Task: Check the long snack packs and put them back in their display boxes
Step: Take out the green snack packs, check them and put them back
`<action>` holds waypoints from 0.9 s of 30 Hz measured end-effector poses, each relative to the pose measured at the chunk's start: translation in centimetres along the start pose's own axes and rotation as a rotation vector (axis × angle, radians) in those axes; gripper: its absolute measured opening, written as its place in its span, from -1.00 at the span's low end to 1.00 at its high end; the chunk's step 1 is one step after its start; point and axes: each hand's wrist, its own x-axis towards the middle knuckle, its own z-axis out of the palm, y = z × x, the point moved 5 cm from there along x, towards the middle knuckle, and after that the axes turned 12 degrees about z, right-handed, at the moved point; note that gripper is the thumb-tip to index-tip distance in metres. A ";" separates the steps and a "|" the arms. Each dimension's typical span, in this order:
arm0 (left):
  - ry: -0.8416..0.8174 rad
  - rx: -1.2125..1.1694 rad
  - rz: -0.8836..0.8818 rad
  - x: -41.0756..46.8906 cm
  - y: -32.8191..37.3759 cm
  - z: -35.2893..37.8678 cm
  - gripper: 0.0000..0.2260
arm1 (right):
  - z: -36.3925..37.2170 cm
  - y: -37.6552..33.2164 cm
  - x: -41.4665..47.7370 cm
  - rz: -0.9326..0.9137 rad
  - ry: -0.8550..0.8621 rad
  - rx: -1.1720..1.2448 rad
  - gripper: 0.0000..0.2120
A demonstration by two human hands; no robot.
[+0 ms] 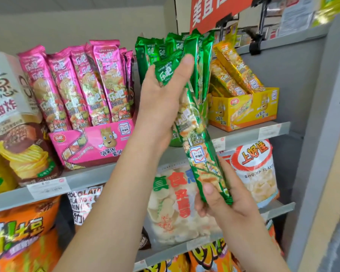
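Observation:
I hold one long green snack pack slantwise in front of the shelf. My left hand grips its upper end, thumb across the front. My right hand grips its lower end, thumb on the front of the wrapper. Behind it, several more green packs stand upright in their green display box, which my hands and the pack mostly hide. To the left, pink packs stand in a pink display box. On the right, yellow packs lean in a yellow display box.
The shelf edge carries price labels. Chip bags stand at far left. Below sit a rice cracker bag, a shrimp snack bag and orange bags. A grey upright bounds the right side. A red sign hangs above.

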 end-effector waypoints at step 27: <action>-0.164 0.234 0.283 3.2 4.5 -0.8 -0.68 | -0.6 -4.5 3.9 -0.305 -0.033 -0.247 -0.52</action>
